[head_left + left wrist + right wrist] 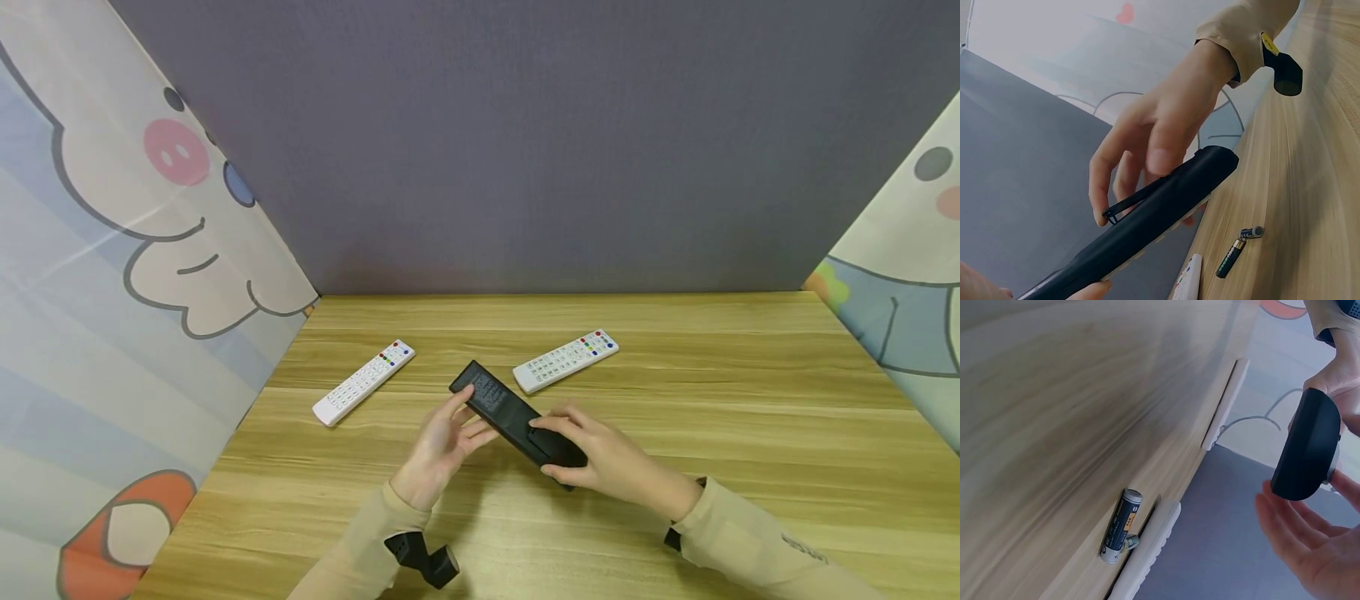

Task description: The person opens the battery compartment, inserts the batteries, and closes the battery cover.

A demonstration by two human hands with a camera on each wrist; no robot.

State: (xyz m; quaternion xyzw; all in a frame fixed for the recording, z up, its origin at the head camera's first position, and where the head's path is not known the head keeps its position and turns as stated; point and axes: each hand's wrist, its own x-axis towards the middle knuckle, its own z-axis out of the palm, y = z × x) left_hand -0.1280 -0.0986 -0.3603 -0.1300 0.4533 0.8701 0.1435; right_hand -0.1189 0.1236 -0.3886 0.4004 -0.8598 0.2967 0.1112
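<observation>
Back side up, a black remote control [491,404] is held above the table, tilted. My left hand [441,446] grips its far end, the thumb on the label side and the fingers beneath. Over the near end, my right hand [603,454] holds the battery cover [1135,201] between fingertips and thumb. One end of that cover stands lifted off the remote in the left wrist view; the compartment inside is hidden. Below, on the table, lie two batteries, one battery [1121,525] in plain sight and another battery [1130,542] partly behind it.
A white remote control [363,383] lies at the left of the wooden table [750,400]. Another white remote control [566,362] lies just beyond the black one, close to the batteries. A grey panel [555,150] rises at the table's back edge.
</observation>
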